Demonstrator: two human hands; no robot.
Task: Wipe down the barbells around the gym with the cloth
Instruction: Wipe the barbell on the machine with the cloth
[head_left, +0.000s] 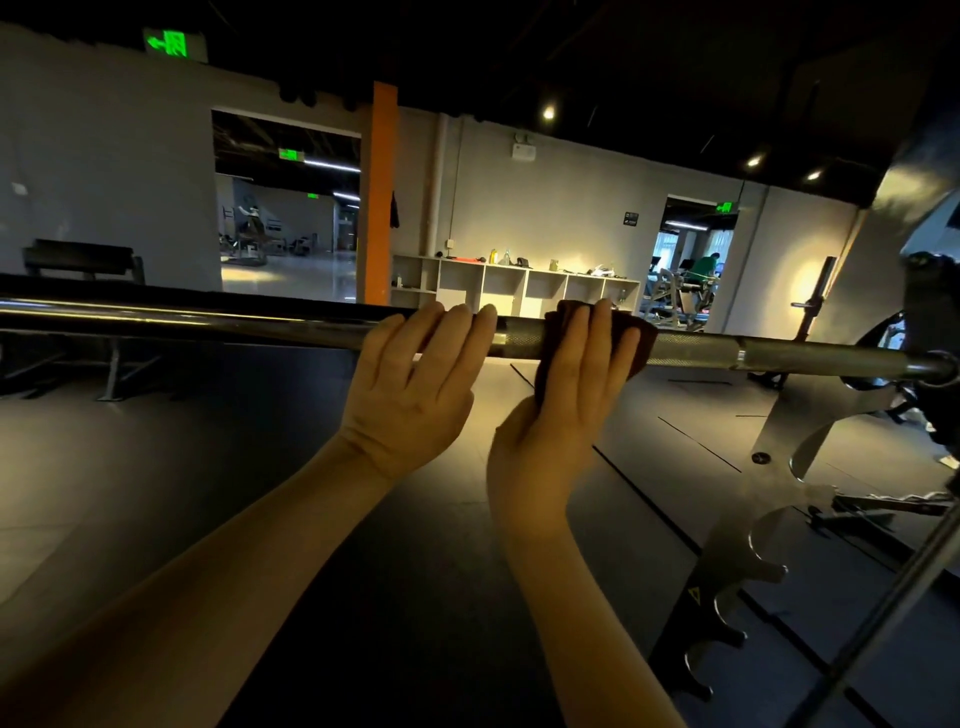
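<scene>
- Step in hand: wiping the shaft of a racked barbell (208, 317) — mid-wipe, not at either end.
- Right hand (566, 405) grips the dark brown cloth (643, 347), folded over the knurled section right of centre; fingers lie over the top and the thumb side holds cloth under the bar.
- Left hand (410, 395) sits bare on the bar just beside the cloth, fingers hooked over the top and thumb hidden — looks like it is steadying the bar.
- The barbell runs level across the view; its right end sits at the rack upright (779, 452).
- Next move, as a judgement: slide the cloth along the knurling toward the right collar, or back left, in which case the left hand must shift out of the way. Keep the wrap snug so the cloth drags on all sides of the bar.
- Writing: green exit sign (174, 44) shows an arrow and running figure, no readable words; smaller green signs in the doorways are the same.
- Dark wall notice (631, 218) and yellow triangle sticker (693, 597) are too small to read.
- No brand visible on the bar.
</scene>
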